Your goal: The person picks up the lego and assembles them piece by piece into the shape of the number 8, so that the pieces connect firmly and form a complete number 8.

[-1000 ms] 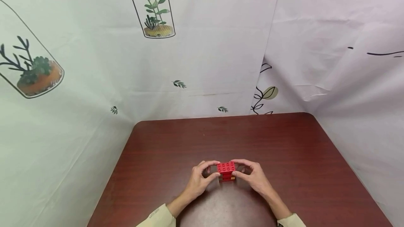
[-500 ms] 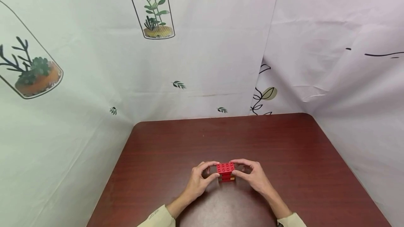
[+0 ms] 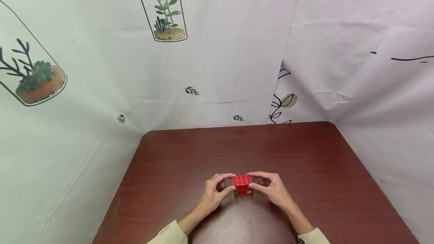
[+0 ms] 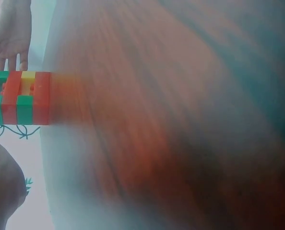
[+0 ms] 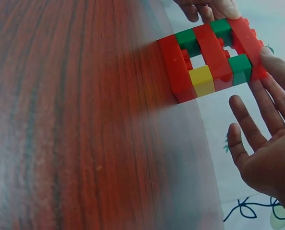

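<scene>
Both hands [image 3: 213, 193] [image 3: 274, 190] pinch brick stack [image 3: 242, 184] on table [image 3: 190, 161]

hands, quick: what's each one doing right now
Left hand: pinches the brick stack at its left end.
Right hand: pinches the stack's right end.

Dark red-brown wooden table [image 3: 190, 153] in a corner of pale cloth walls [image 3: 220, 67] printed with plant drawings [image 3: 165, 8].
</scene>
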